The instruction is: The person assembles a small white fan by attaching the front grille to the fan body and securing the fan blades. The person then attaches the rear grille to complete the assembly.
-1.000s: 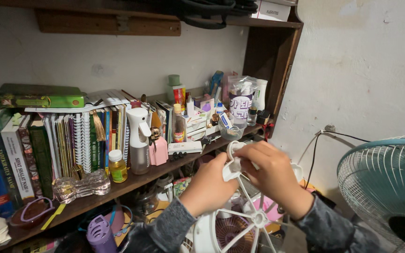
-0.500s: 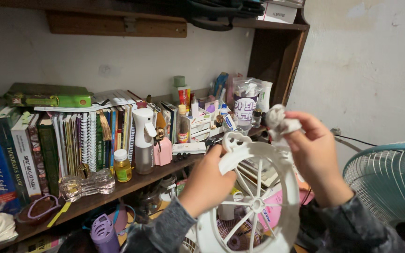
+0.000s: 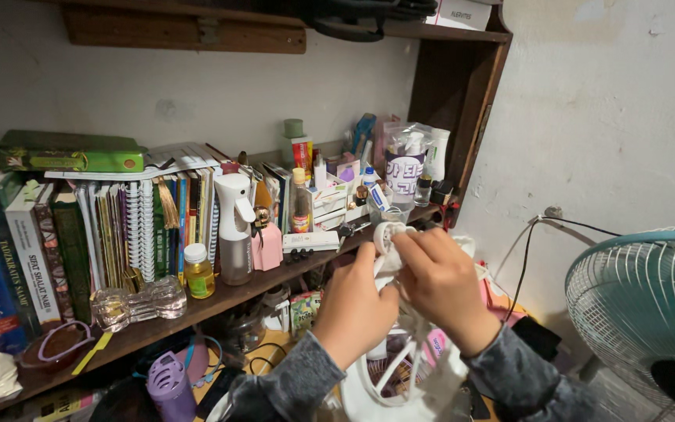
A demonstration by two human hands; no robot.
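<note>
On the far left, books (image 3: 56,242) stand packed along a wooden shelf (image 3: 197,312), with a small yellow bottle (image 3: 196,271) and a white spray bottle (image 3: 233,227) in front of them; none of this is being touched.

Toward the middle, the left hand (image 3: 353,301) is closed around the top edge of a white fan grille (image 3: 400,367), fingers curled over the rim so the grille stands nearly upright in front of the person. Just beside it, the right hand (image 3: 439,285) presses a crumpled white cloth (image 3: 388,262) against that same top part, fingers bent and gripping the cloth (only a small fold of it shows between the two hands).

By my reading, the step in hand is wiping the upper rim and handle loop of the grille. The next move would call for a steady hold with the left hand while the cloth works down along the spokes, which are thin and close together, so the cloth would need to be pushed between them rather than swept across.

On the far right stands a teal fan (image 3: 650,305), cut off by the frame edge.

Hard to make out: the grille's lower half runs out of frame, how much of the cloth lies under the right palm is hidden, and the clutter below the shelf is too dark to sort.
</note>
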